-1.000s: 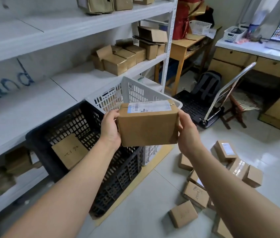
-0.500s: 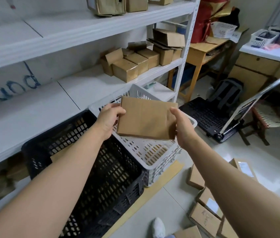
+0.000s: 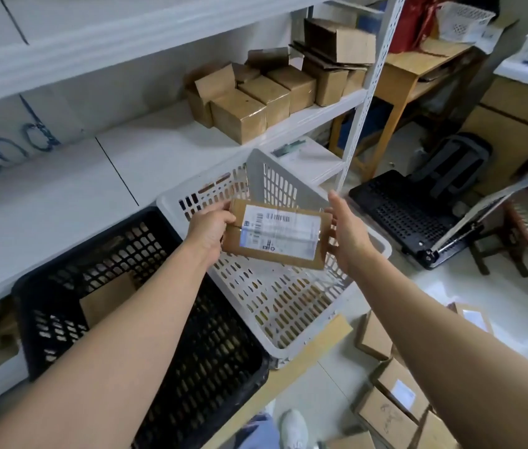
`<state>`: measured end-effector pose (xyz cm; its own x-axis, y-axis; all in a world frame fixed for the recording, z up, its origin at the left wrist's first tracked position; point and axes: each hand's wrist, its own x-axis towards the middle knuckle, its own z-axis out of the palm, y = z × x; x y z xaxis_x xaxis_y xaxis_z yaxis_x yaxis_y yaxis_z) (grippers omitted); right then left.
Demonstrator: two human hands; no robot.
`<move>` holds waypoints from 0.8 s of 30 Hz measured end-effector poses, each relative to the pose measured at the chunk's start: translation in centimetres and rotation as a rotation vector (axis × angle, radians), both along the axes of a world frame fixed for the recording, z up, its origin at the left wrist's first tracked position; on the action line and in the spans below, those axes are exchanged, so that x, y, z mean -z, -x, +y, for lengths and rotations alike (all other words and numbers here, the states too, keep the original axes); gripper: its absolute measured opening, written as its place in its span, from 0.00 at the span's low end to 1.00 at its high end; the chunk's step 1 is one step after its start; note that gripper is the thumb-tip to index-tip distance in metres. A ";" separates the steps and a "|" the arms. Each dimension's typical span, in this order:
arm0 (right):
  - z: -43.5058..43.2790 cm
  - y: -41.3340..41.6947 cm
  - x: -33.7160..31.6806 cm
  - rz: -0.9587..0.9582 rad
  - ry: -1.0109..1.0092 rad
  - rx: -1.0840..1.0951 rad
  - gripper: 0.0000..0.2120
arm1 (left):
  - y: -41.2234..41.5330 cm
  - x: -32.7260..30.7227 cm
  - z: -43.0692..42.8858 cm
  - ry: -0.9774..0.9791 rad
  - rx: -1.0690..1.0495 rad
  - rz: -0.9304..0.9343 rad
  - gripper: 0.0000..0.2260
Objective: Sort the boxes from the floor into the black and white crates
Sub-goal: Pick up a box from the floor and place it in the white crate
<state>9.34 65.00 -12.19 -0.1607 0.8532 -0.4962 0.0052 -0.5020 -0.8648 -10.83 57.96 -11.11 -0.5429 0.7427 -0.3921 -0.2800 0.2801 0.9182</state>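
Box in hand: I've got a flat cardboard box [image 3: 275,233], label side up, hanging right over the open white crate [image 3: 291,306], tilted a little down to the right.
Left grip: my left hand [image 3: 212,226] is clenched on the box's left end, thumb on top, fingers under.
Right grip: my right hand [image 3: 348,233] is spread open at the box's right end, palm facing it; whether the palm touches the cardboard I cannot tell, but it isn't clamping anything.
White crate: I see only bare slotted floor in there, nothing sorted into it yet as far as the view goes.
Black crate: the black crate [image 3: 146,319] sits just left of the white one, touching it, with one brown box [image 3: 107,301] already lying inside, partly hidden by my left forearm.
Floor pile: plenty left, a cluster of boxes on the floor [image 3: 392,393] at near right, several with labels, more cut off by the frame edge.
Progress: early going, I'd say: one box in black, this one about to go in white, the heap mostly untouched.
Next call: probably just let the left hand go and it drops flat into the white crate.
Shelf: the cartons on the shelf [image 3: 265,102] beyond aren't my job here.
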 end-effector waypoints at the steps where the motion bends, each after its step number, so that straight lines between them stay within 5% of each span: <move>1: 0.2 0.3 0.5 -0.003 0.007 0.015 0.21 | 0.2 0.5 0.5 0.018 0.000 0.007 0.16; 3: 0.7 1.2 1.7 -0.017 -0.019 0.055 0.18 | 0.4 1.4 1.3 0.068 0.022 0.040 0.15; 7: 1.9 2.8 3.7 -0.048 -0.001 0.078 0.30 | 1.7 3.6 2.5 0.118 -0.062 0.012 0.15; 12: 3.6 4.9 6.3 -0.048 0.085 0.050 0.21 | 4.5 6.1 4.1 0.181 -0.005 0.022 0.23; 18: 5.9 8.2 9.0 -0.095 0.205 -0.010 0.21 | 8.9 8.4 7.4 0.291 0.112 0.111 0.05; 24: 6.7 11.4 12.2 -0.117 0.353 -0.088 0.14 | 11.8 11.5 10.3 0.444 0.274 0.247 0.05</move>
<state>-2.03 71.72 -24.44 -0.1501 0.6119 -0.7765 0.1499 -0.7623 -0.6297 -22.61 68.23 -22.66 -0.4688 0.6623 -0.5844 0.0644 0.6855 0.7252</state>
